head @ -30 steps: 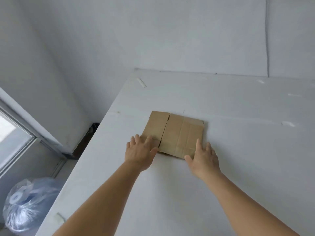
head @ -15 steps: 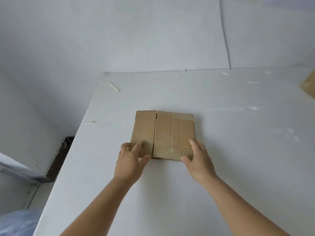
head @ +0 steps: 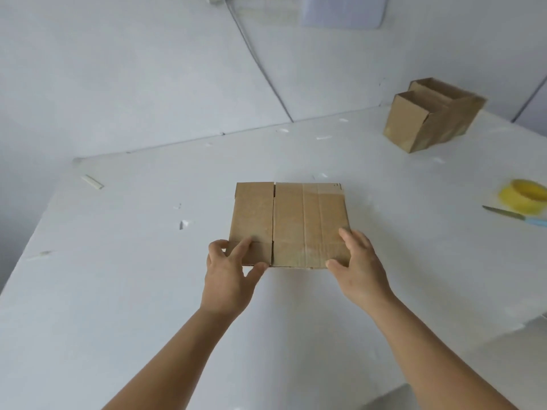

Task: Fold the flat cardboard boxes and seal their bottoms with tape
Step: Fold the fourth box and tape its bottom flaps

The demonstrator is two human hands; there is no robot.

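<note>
While the white table (head: 118, 291) fills most of the view and meets the pale wall (head: 148, 69) at its far edge, everything else can be placed from the flat cardboard box (head: 288, 223) lying near the table's middle. That flat cardboard box lies unfolded on the surface, with a slit dividing a narrower left panel from a wider right one and creases running lengthwise.

Far beyond it to the right, near the wall, stand two folded boxes (head: 429, 119), upright with open tops and touching each other, the image of them a little blurred. To the right of the flat box, well apart from it at the view's edge, sits a yellow tape roll (head: 524, 196), and just nearer than the roll lies a knife (head: 515, 216) with a blue handle.

At the flat box's near left corner the left hand (head: 229, 276) pinches the card, fingers on top of the small near flap and the thumb against the near edge. At the near right corner the right hand (head: 359, 267) holds the edge likewise, fingers laid over the right side and the thumb at the near edge.

Left of the box, small white scraps (head: 183, 224) dot the table, and a short pale strip (head: 92, 182) lies far to the left near the table's corner.
</note>
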